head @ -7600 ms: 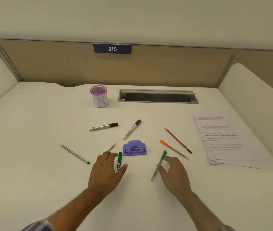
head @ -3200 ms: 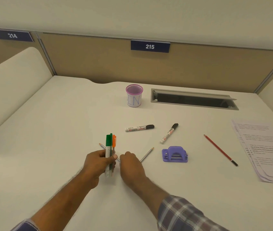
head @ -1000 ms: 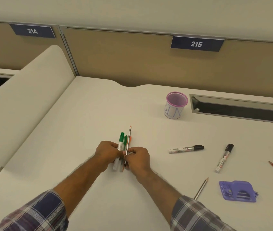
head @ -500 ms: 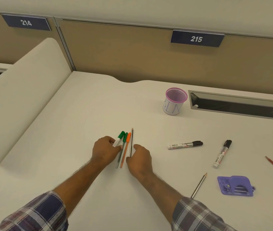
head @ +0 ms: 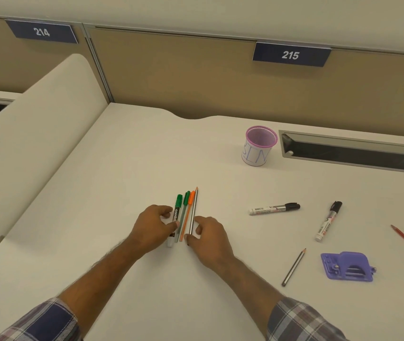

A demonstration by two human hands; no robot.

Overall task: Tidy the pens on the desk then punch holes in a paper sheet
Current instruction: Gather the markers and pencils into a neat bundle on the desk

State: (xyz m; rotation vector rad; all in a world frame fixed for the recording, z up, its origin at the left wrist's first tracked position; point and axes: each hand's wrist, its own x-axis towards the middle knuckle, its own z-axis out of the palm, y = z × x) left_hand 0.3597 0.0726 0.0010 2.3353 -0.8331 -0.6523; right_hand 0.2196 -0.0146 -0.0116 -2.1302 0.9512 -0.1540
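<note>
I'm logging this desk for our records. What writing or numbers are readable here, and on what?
"214": blue plate on the partition.
"215": blue plate on the partition.
"BIN", handwritten: pen cup.
"camlin", partly covered: green marker.
The two black markers' labels: too small to read.
</note>
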